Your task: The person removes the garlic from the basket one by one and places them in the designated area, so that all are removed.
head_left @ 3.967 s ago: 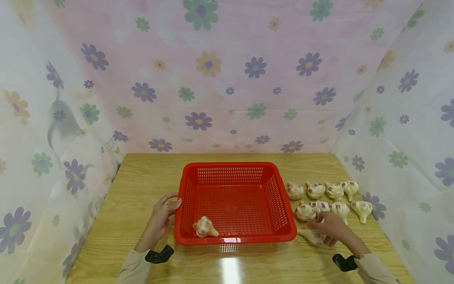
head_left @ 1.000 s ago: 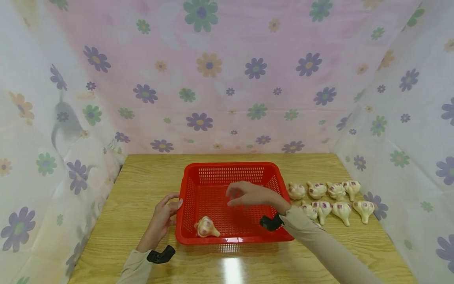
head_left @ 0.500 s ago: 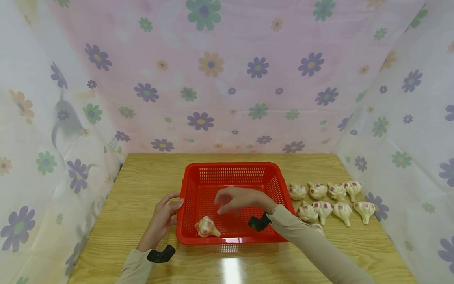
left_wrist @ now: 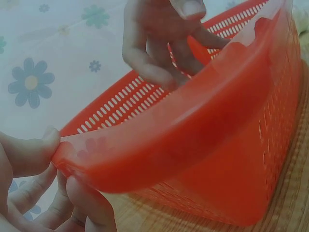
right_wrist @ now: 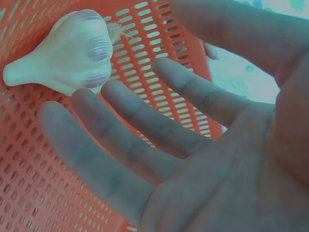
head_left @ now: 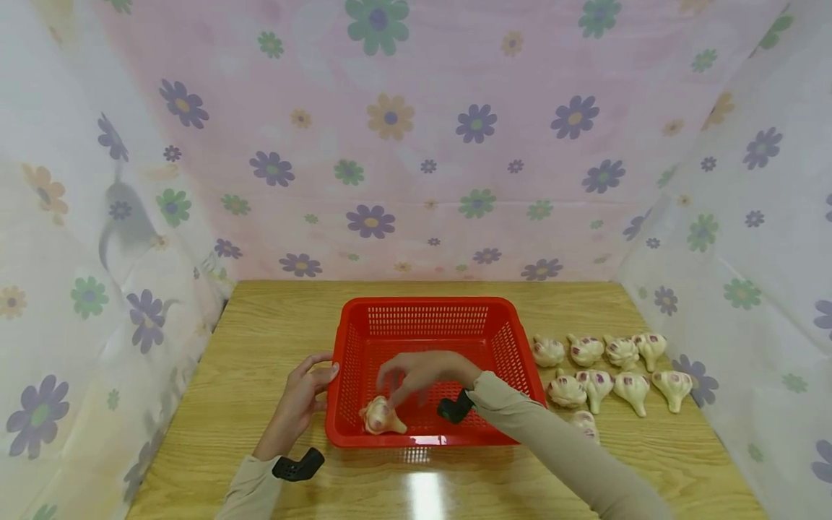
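In the head view a red plastic basket [head_left: 422, 309] stands on the table. One garlic bulb [head_left: 382, 417] lies in its near left corner, neck to the right. My left hand [head_left: 302, 393] grips the basket's left rim, thumb and fingers pinching it, as the left wrist view shows at the rim [left_wrist: 159, 145]. My right hand [head_left: 422, 372] is inside the basket, just above the garlic bulb. In the right wrist view the fingers [right_wrist: 130, 121] are spread and hold nothing. Their tips are close to the bulb [right_wrist: 79, 53]; contact cannot be told.
Several garlic bulbs [head_left: 630, 390] sit in two rows on the wooden table [head_left: 273, 318], right of the basket. One more bulb [head_left: 585, 425] lies nearer, partly hidden by the right sleeve [head_left: 552, 440]. Flower-printed cloth [head_left: 422, 144] hangs around the table.
My right hand has moved from the nearest bulb on the right, across into the basket, then left and down to the bulb inside. The nearest bulb has turned. My left hand keeps its hold.
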Action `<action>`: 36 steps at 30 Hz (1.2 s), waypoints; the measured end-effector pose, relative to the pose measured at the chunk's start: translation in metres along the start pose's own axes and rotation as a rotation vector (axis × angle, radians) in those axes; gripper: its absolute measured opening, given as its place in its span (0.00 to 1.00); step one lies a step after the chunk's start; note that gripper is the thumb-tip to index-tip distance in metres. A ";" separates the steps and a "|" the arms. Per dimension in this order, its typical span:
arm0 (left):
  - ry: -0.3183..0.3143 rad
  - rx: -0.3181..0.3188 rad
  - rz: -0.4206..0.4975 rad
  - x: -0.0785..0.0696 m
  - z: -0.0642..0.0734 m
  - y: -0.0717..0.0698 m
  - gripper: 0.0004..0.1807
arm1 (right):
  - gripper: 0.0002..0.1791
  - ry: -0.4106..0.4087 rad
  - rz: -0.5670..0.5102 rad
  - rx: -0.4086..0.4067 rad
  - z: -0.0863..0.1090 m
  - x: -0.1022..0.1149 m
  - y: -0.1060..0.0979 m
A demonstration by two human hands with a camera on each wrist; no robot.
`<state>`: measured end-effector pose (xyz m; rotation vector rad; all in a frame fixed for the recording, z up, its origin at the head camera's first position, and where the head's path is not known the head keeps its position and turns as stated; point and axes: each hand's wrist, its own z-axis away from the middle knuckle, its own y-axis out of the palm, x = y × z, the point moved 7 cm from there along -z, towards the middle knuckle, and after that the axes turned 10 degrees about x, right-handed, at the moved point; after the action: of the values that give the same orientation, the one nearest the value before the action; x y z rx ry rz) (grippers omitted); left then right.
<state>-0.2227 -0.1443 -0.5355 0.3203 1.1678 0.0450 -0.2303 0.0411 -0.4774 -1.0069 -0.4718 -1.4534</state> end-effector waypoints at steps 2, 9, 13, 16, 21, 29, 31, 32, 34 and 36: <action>0.001 -0.001 0.002 0.000 0.000 0.000 0.25 | 0.18 0.018 0.014 0.014 -0.005 -0.001 0.001; 0.005 -0.005 0.011 0.000 -0.001 0.001 0.23 | 0.19 0.040 0.035 0.047 -0.019 0.002 0.003; 0.005 -0.015 0.004 0.000 -0.001 -0.001 0.22 | 0.19 0.059 0.053 0.063 -0.027 0.002 0.004; 0.006 -0.023 -0.003 0.000 -0.001 -0.002 0.22 | 0.18 0.075 0.061 0.074 -0.033 0.000 0.005; 0.006 -0.019 0.003 0.001 -0.001 -0.001 0.22 | 0.16 0.077 0.057 0.093 -0.043 -0.004 0.007; 0.002 -0.025 -0.004 0.003 -0.002 -0.001 0.23 | 0.16 0.038 0.085 0.131 -0.055 -0.003 0.012; 0.001 -0.026 -0.006 0.003 -0.002 -0.001 0.23 | 0.16 0.044 0.097 0.127 -0.056 -0.004 0.012; 0.000 -0.026 -0.006 0.002 -0.001 -0.001 0.23 | 0.16 0.048 0.104 0.122 -0.057 -0.004 0.012; -0.001 -0.025 -0.004 0.002 -0.001 -0.001 0.23 | 0.17 0.059 0.113 0.115 -0.058 -0.004 0.013; 0.000 -0.023 -0.002 0.001 0.000 0.000 0.23 | 0.18 0.075 0.121 0.103 -0.059 -0.005 0.013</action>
<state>-0.2228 -0.1444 -0.5368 0.2986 1.1671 0.0562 -0.2364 -0.0045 -0.5169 -0.8809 -0.4200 -1.3404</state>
